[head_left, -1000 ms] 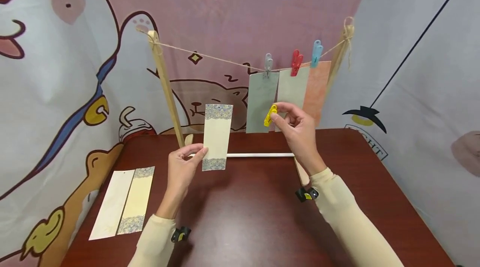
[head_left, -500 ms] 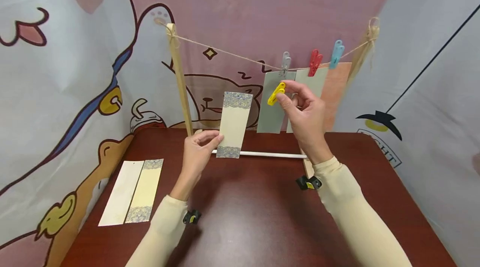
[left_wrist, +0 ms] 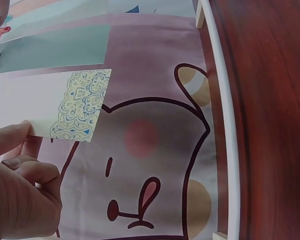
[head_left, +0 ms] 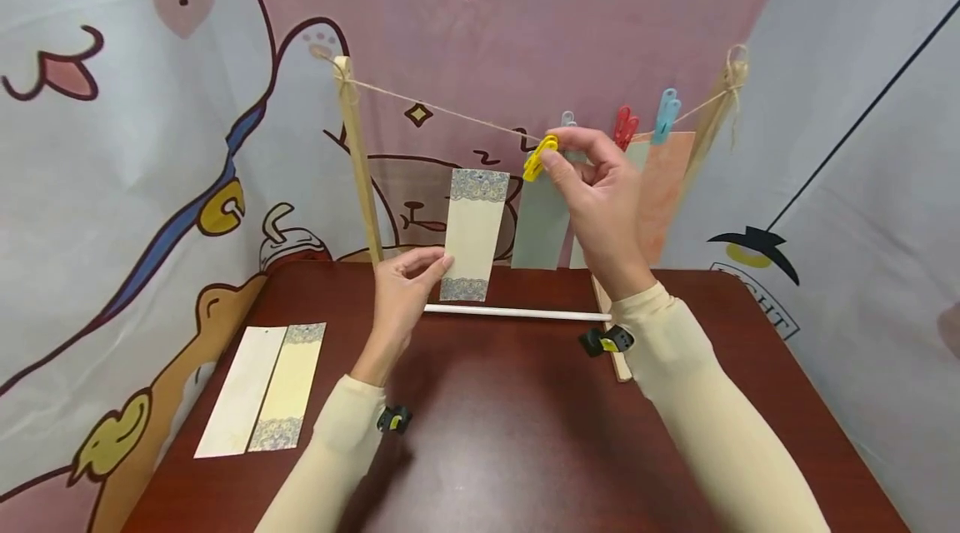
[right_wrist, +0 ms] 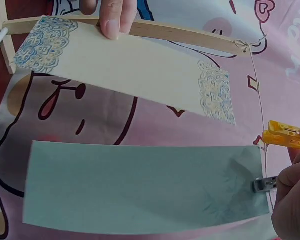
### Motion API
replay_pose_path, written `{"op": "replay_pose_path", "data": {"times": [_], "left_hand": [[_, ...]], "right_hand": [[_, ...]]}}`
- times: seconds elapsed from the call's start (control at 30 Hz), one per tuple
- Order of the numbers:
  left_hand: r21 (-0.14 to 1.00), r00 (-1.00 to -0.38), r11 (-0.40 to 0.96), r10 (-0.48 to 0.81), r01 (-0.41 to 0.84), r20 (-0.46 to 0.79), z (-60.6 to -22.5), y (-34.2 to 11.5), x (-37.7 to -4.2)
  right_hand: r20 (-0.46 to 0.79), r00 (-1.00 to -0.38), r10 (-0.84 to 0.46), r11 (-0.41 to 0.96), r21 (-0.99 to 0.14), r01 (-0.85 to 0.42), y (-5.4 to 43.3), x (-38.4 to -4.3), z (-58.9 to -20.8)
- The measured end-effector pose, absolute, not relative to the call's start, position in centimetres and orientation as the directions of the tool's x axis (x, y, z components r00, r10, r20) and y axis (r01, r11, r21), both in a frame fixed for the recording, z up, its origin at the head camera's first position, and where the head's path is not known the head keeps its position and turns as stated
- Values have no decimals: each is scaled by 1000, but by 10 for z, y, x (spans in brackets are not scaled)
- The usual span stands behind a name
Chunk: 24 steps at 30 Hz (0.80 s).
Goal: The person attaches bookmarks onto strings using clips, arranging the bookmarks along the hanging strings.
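My left hand (head_left: 408,291) pinches a cream paper strip (head_left: 474,235) by its left edge, low down. The strip is upright, with blue patterned bands at both ends, and its top is below the twine line (head_left: 442,108). A yellow clothespin (head_left: 540,158) is between the thumb and fingers of my right hand (head_left: 603,200), close to the line. In the right wrist view the yellow clothespin (right_wrist: 282,135) overlaps the twine, beside the hanging grey-green strip (right_wrist: 140,187). A grey clothespin (right_wrist: 264,185) grips that strip; in the head view my right hand partly covers it.
A red clothespin (head_left: 625,128) and a blue clothespin (head_left: 665,115) hold a pale strip and an orange strip (head_left: 667,191) on the line. Wooden posts (head_left: 356,158) with a white rod (head_left: 517,313) carry it. Two more strips (head_left: 288,383) lie on the table's left side.
Both hands have risen toward the twine, the left with the cream strip and the right with the yellow clothespin. The head view has shifted slightly.
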<state>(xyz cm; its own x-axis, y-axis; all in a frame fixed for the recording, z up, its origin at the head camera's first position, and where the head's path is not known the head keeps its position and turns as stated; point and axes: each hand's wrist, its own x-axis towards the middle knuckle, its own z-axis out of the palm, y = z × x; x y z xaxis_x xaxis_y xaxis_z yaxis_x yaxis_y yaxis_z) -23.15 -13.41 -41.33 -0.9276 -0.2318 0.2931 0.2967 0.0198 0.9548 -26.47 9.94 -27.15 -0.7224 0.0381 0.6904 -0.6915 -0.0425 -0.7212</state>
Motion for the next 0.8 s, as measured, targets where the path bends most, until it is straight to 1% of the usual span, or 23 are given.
{"op": "replay_pose_path", "data": {"times": [0.1, 0.23, 0.33, 0.47, 0.7, 0.8], "left_hand": [[956, -928, 22, -231, 294, 291, -412, -133, -234], [948, -920, 21, -236, 318, 314, -409, -130, -238], [939, -910, 1, -247, 344, 334, -407, -128, -241], [929, -900, -39, -265, 368, 345, -405, -124, -246], [924, -895, -50, -274, 379, 352, -403, -120, -254], [929, -902, -58, -271, 365, 337, -404, -118, -255]], "right_hand": [[696, -717, 44, -50, -715, -697, 93, -268, -268], [720, -691, 65, -51, -689, -723, 87, -274, -260], [740, -669, 70, -46, -668, -743, 84, -277, -253], [749, -660, 60, -27, -660, -751, 80, -280, -245], [674, -732, 98, -88, -727, -681, 72, -284, -232], [675, -731, 99, -72, -728, -682, 70, -286, -231]]}}
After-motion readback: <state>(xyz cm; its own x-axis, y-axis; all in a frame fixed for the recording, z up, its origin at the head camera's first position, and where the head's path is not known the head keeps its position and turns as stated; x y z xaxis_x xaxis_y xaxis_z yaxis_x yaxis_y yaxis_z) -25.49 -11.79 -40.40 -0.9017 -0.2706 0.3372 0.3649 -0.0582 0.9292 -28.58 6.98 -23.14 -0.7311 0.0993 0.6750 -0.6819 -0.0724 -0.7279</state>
